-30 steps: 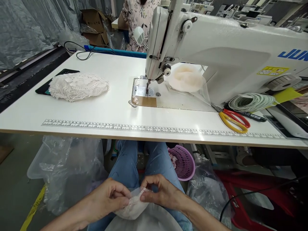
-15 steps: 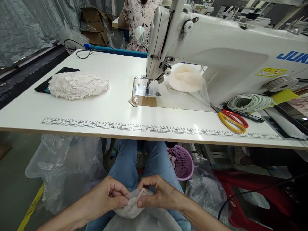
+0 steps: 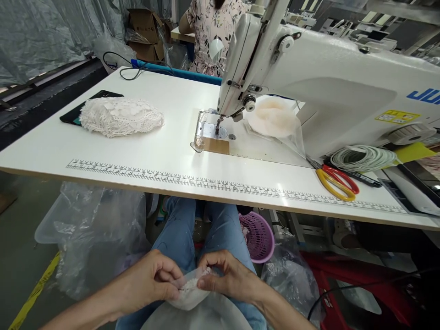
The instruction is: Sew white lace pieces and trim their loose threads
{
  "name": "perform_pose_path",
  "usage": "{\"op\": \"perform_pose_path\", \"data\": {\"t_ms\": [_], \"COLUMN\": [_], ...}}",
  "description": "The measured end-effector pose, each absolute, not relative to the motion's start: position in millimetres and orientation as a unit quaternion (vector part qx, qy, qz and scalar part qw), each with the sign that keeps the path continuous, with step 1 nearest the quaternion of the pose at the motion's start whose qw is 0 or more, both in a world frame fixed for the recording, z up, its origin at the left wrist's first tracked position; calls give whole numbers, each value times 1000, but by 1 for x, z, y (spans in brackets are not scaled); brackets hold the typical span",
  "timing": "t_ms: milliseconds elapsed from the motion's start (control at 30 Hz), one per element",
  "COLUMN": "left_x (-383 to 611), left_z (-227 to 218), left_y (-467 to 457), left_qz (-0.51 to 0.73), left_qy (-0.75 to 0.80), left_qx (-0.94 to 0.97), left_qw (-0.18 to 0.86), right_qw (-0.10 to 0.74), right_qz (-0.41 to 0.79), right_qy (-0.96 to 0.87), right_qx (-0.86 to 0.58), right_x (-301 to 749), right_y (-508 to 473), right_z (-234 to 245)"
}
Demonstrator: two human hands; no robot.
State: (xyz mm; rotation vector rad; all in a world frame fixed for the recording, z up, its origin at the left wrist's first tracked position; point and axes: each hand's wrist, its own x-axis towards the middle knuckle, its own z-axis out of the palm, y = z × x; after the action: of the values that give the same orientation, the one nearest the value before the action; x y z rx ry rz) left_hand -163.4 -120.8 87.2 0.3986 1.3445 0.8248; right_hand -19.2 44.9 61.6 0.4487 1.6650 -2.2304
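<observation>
Left hand (image 3: 151, 280): fingers pinched shut on the lace piece (image 3: 188, 294), at 7 o'clock of the view.
Right hand (image 3: 229, 277): thumb and fingers clamped on the same piece, at 3 o'clock of the left hand.
Lace piece: small, white, held between both hands over the jeans (image 3: 178, 233), below the tabletop (image 3: 154, 151) edge.
Sewing machine (image 3: 326, 91): white, on the tabletop at 1 o'clock.
Lace pile (image 3: 120, 117): on the tabletop at 11 o'clock.
Scissors (image 3: 337, 183): red and yellow handles, at 2 o'clock, near a cord coil (image 3: 364, 158).
Basket (image 3: 257, 236): purple, under the tabletop, at 1 o'clock of the right hand.
</observation>
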Motion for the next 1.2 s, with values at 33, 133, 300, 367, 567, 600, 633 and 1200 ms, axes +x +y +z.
{"op": "perform_pose_path", "data": {"t_ms": [33, 133, 300, 367, 567, 600, 633, 1200], "left_x": [-164, -166, -163, -161, -159, -160, -161, -157], "left_z": [87, 91, 95, 92, 85, 85, 85, 90], "left_y": [-121, -117, -109, -109, -112, -112, -113, -110], "left_qz": [370, 379, 369, 370, 376, 374, 372, 348], "left_qy": [599, 587, 616, 626, 630, 630, 629, 657], "left_qx": [179, 184, 200, 207, 198, 198, 198, 225], "left_qw": [687, 691, 667, 654, 650, 651, 653, 629], "right_qw": [161, 160, 165, 161, 147, 149, 152, 120], "right_qz": [-781, -778, -760, -757, -768, -769, -770, -723], "right_qy": [582, 586, 607, 612, 602, 602, 601, 665], "right_qx": [160, 161, 161, 163, 159, 155, 151, 146], "right_x": [-19, -20, -23, -23, -19, -19, -19, -22], "right_y": [45, 44, 41, 40, 42, 42, 43, 39], "right_z": [62, 63, 65, 65, 63, 63, 64, 71]}}
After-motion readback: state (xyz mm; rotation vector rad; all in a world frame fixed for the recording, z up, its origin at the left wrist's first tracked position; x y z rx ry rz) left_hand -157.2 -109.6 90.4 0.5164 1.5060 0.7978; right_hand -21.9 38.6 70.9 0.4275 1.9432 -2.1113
